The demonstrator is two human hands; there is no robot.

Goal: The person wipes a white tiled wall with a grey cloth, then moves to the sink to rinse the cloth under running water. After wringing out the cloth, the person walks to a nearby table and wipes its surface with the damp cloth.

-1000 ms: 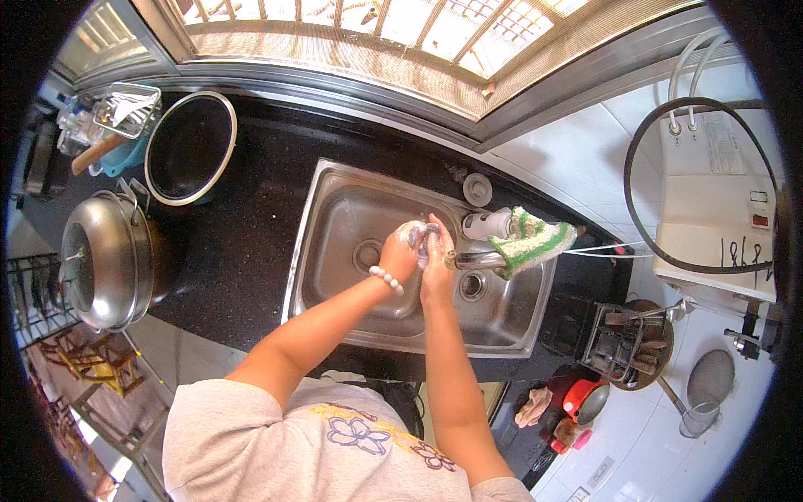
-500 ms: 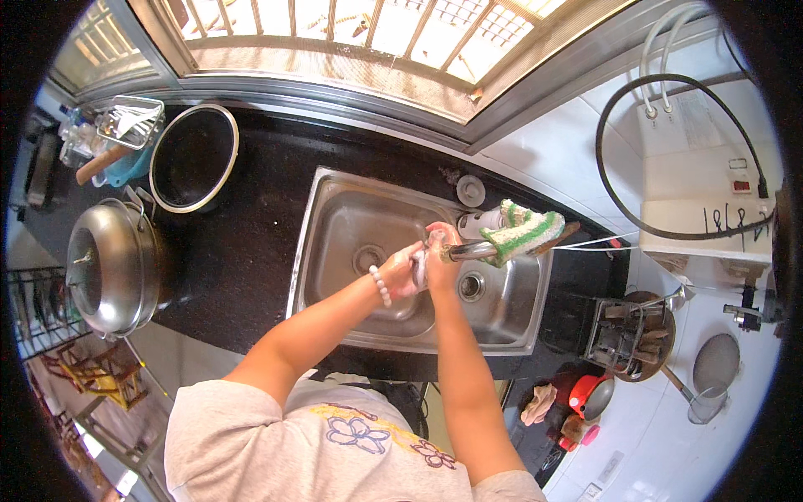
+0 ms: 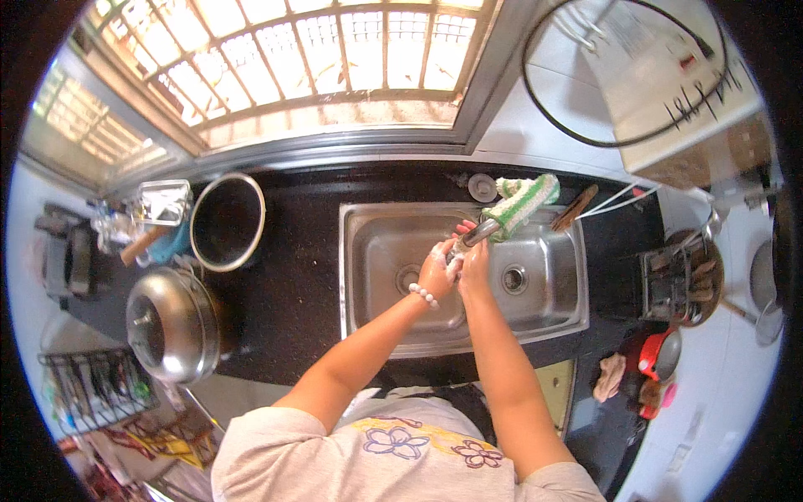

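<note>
Over the double steel sink (image 3: 401, 352), my two hands meet below the tip of the metal faucet spout (image 3: 483, 232). My left hand (image 3: 437, 273), with a white bead bracelet (image 3: 423, 294) at the wrist, is curled inward against the other palm. White lather shows between the hands; whether something small lies in there is hidden. Fingers stretched out, my right hand (image 3: 474, 265) is partly covered by the spout, its fingertips showing beyond. A green and white knitted cloth (image 3: 529, 207) hangs over the faucet, close to that hand.
Left on the black counter (image 3: 293, 251) stand a domed steel pot (image 3: 171, 326), a big dark round pan (image 3: 227, 223) and a wire basket (image 3: 161, 203). A cutlery rack (image 3: 669, 284), a red pan (image 3: 659, 356) and a crumpled cloth (image 3: 609, 376) are at right. A window (image 3: 335, 63) lies beyond.
The view has shifted, so the sink and counter sit lower and further right. My hands stay together under the spout; my left hand's fingers have shifted against the right, with lather showing.
</note>
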